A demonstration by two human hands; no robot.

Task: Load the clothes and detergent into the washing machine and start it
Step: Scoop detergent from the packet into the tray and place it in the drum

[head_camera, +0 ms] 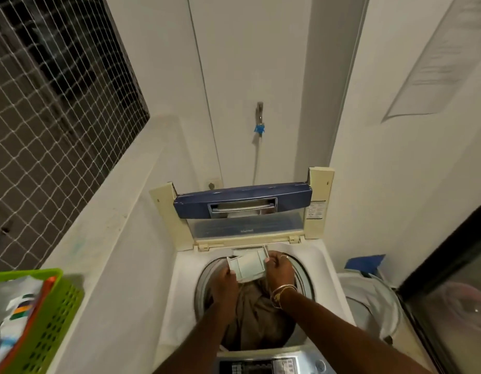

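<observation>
The washing machine (328, 268) stands with its lid (242, 201) folded up against the wall. If I knock it, I judge it could drop onto my wrists. Brown clothes (258, 314) already fill the drum. Over them, just in front of its slot (243, 250) at the back rim, I hold the detergent drawer (248, 265) tilted. My left hand (225, 279) pinches its left edge and my right hand (278, 268) grasps its right corner. If it goes in crooked, it may jam. If my pinch slackens, it falls into the laundry. I cannot tell whether it holds detergent, but tilted like this, any in it could spill.
</observation>
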